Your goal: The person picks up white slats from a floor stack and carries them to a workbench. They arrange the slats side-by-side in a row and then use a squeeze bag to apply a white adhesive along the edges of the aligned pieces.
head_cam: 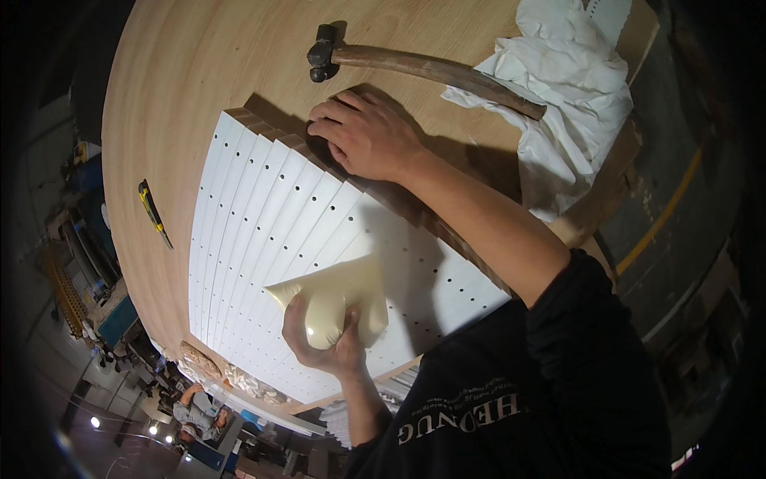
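My left hand (323,335) grips a soft plastic pouch (335,281) filled with something cream-coloured, bulging between thumb and fingers. The pouch is above a fanned stack of white panels (257,209) with rows of small round holes and brown edges. At the stack's far edge is my right hand (365,138), palm down with fingers bent. Something dark, perhaps only shadow, lies under its fingertips, so whether it holds anything is unclear. Beyond that hand rests a ball-peen hammer (431,66) with a wooden handle.
All this lies on a wood-grained tabletop (197,60). A yellow and black utility knife (154,212) is at the left, blade exposed. The hammer's handle end reaches a crumpled white cloth (562,102) at the right. A person (200,416) is in the background at lower left.
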`<state>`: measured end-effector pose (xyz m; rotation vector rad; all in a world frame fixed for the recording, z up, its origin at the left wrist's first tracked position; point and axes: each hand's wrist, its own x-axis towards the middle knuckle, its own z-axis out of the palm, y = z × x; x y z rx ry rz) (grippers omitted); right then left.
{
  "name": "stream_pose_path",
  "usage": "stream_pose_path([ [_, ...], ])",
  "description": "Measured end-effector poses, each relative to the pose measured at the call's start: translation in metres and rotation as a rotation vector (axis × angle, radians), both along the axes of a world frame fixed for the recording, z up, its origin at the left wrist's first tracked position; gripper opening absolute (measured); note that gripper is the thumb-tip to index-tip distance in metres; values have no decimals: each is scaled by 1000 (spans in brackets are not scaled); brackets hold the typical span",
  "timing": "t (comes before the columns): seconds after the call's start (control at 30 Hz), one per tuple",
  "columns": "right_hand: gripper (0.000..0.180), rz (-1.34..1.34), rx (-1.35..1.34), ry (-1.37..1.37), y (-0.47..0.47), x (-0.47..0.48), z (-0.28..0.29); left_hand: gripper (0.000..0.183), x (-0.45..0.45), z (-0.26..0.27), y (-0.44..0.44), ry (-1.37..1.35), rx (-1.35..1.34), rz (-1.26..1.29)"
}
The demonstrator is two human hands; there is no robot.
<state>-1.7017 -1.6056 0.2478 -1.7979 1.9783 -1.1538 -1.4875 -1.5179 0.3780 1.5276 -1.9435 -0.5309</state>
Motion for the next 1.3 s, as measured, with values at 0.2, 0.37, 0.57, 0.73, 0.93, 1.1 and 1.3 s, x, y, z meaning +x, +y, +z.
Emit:
stream_pose_path([
  [0.2,21,-2,1,2,0,0,1,65,0,7,11,8,56,-87],
  [0.37,23,2,-4,5,0,-1,1,65,-6,4,14,-23,84,-148],
  [0.57,24,-4,0,9,1,-1,2,67,-8,-2,11,-47,58,-197],
  [0.73,24,-1,1,0,1,0,0,66,-11,-9,12,-64,127,-169],
  [0.93,22,-3,5,3,2,-2,3,68,-6,-4,17,-47,-32,-85],
  [1.1,21,4,22,6,2,-1,3,68,3,5,25,-39,35,-140],
  [1.3,17,-14,24,-14,2,1,3,67,3,4,33,-70,82,-260],
])
